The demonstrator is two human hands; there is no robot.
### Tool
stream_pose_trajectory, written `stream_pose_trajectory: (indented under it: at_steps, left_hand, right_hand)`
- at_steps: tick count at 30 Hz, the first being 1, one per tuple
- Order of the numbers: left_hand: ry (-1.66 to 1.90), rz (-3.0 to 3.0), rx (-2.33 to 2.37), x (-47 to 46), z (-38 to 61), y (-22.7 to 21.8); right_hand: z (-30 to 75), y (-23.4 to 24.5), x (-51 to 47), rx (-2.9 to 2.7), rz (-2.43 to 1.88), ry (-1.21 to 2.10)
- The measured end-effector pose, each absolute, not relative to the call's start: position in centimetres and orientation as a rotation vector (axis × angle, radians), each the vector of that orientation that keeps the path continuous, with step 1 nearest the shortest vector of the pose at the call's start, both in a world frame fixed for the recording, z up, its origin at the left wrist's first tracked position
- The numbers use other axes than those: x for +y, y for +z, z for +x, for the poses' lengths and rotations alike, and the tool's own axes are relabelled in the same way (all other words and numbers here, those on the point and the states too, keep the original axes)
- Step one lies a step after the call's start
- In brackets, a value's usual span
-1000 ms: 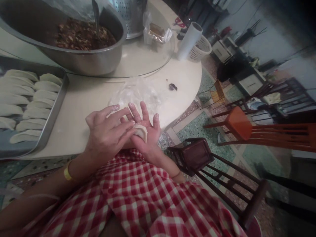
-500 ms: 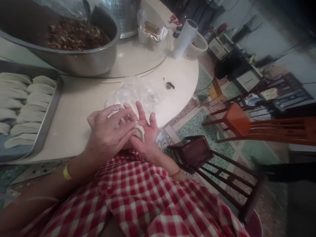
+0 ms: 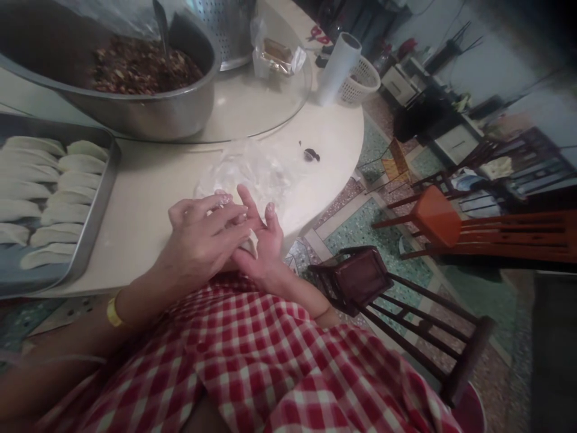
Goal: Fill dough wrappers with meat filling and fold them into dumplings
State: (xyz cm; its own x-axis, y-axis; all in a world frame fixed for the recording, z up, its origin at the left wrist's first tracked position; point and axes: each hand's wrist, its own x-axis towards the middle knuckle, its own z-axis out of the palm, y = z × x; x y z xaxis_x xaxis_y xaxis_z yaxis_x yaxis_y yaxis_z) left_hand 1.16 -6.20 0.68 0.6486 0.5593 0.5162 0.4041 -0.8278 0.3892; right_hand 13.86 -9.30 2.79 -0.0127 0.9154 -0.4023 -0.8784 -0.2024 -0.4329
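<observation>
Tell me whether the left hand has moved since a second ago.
Yes. The left hand slid slightly right, away from the tray, covering more of the dumpling.

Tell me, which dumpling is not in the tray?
The dumpling pressed between the left hand and right hand. All the other dumplings lie in rows in the metal tray.

The person wears red and white checked clothes point(image 3: 270, 361) over the lap. A yellow band point(image 3: 111, 313) sits on the left wrist. Both arms point(image 3: 148, 294) are bare, with white flour on the fingertips point(image 3: 270, 208).
</observation>
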Motion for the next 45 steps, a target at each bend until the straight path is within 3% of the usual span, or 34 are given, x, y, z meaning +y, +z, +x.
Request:
stream_pose_trajectory:
  at_steps: [13,26,34,45]
  left_hand:
    - [0.973,2.76,0.902,-4.8,-6.1,4.5]
    - [0.868,2.899,1.322,-6.3,-15.9,5.7]
    - [0.528,2.837,1.502,-4.6,-25.0,1.8]
    - [0.151,2.641,1.421,-2.3,-26.2,-1.7]
  right_hand:
    - [9.0,3.0,-6.9,-0.178,-0.588,1.849]
    - [2.1,2.6,-4.9,-0.35,-0.604,2.114]
    - [4.9,0.7,-3.9,-0.392,-0.719,1.881]
    - [6.3,0.6,-4.1,-0.4,-0.802,1.806]
